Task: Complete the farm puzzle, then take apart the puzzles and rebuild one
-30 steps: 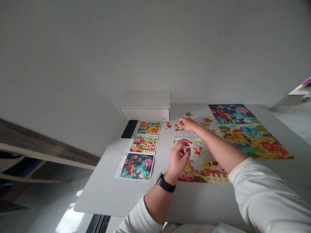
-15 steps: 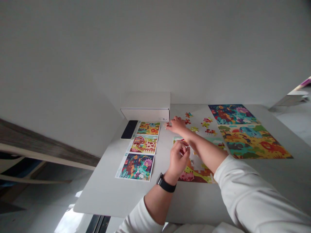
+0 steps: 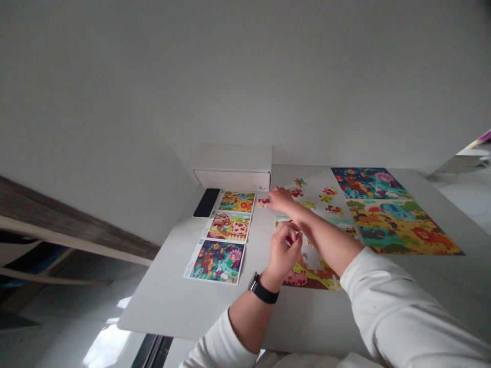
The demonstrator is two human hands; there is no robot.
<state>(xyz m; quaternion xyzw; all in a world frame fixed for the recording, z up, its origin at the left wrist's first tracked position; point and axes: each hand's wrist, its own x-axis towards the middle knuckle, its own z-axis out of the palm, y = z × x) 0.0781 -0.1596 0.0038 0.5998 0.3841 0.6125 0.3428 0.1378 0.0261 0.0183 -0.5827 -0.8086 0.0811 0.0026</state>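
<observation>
My left hand [image 3: 283, 248], with a black watch on its wrist, is closed in a pinch above the left side of a part-assembled farm puzzle [image 3: 326, 276]. What its fingers hold is hidden; a bit of red shows just behind them. Farther back, my right hand [image 3: 282, 199] reaches across over the table, palm down, fingers loosely bent and apart. Beside its fingertips lies a loose red puzzle piece [image 3: 264, 203]; whether they touch it is unclear. Another red piece [image 3: 296, 193] lies just right of that hand. My forearm covers part of the farm puzzle.
Several loose pieces [image 3: 329, 194] lie behind the farm puzzle. Two picture puzzles [image 3: 399, 225] are at the right. Three picture cards [image 3: 227, 226] line the left, near a black phone [image 3: 206, 203]. A white box [image 3: 232, 180] stands at the back against the wall.
The red piece by my right hand now lies slightly nearer to me and shows more, as the fingers have drawn to the right. My left hand is nearly unchanged; the view has shifted slightly.
</observation>
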